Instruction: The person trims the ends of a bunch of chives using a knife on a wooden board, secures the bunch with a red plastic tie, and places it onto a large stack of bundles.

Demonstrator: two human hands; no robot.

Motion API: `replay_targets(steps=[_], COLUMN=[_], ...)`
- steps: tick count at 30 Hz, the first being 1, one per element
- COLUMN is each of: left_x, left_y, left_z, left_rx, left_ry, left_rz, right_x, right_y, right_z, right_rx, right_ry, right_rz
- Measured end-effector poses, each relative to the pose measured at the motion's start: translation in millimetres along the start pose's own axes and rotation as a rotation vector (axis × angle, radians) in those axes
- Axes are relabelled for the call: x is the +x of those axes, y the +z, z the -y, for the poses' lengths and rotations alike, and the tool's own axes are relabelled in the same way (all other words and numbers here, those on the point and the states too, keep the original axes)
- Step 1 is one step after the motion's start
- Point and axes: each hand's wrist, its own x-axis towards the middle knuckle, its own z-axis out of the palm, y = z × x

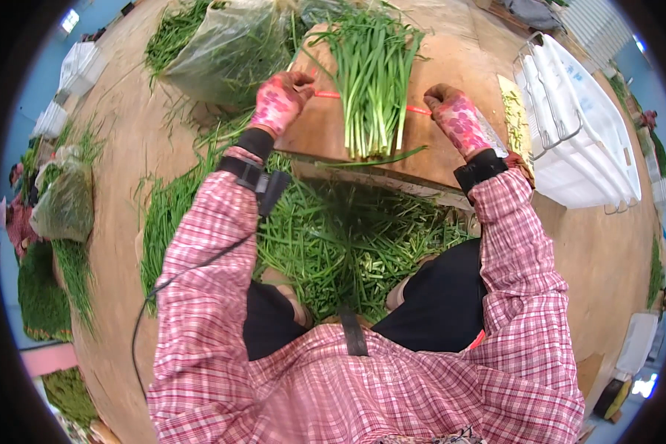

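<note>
A bundle of green garlic chives (376,83) lies on a brown wooden board (438,66), its pale cut ends toward me. A thin red strip (419,110) runs crosswise beneath the bundle and shows on both sides of it. My left hand (282,101), in a pink flowered glove, pinches the strip's left end. On the other side, my right hand (459,117), gloved alike, grips the right end between thumb and fingers. A loose green leaf (383,160) rests along the board's near edge. Both hands are apart from the chives.
Loose leaves and trimmings (322,238) are heaped between my legs. A clear plastic bag (233,55) of greens stands at the upper left. Stacked white plastic crates (583,122) stand at the right. A cable (144,311) hangs by my left sleeve. Another person (19,219) is at far left.
</note>
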Motion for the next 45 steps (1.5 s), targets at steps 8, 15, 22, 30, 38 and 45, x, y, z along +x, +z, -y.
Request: replay_targets(steps=[8, 15, 22, 30, 38, 45], left_x=[-81.0, -201.5, -321.0, -560.3, -596.3, -547.0], left_y=[-151.6, -196.6, -218.4, -188.7, -120.9, -106.2], left_z=[50.9, 106.8, 110.6, 201.7, 309.6, 357.3], left_rx=[0.184, 0.263, 0.062, -0.124, 0.301, 0.471], left_ry=[-0.115, -0.347, -0.68, -1.17, -1.414, -1.525], left_rz=[-0.036, -0.057, -0.271, -0.702, -0.442, -0.218], right_x=[-61.5, -58.9, -51.6, -86.7, -92.0, -112.1], right_y=[-9.7, 35.4, 36.4, 126.9, 268.3, 347.9], right_z=[-17.4, 75.3, 64.3, 196.7, 275.4, 306.9], right_rx=[-0.281, -0.453, -0.632, -0.17, -0.173, -0.096], right_ry=[-0.265, -0.817, -0.771, -0.945, -1.144, -1.153], right_rz=[0.515, 0.291, 0.302, 0.705, 1.045, 1.24])
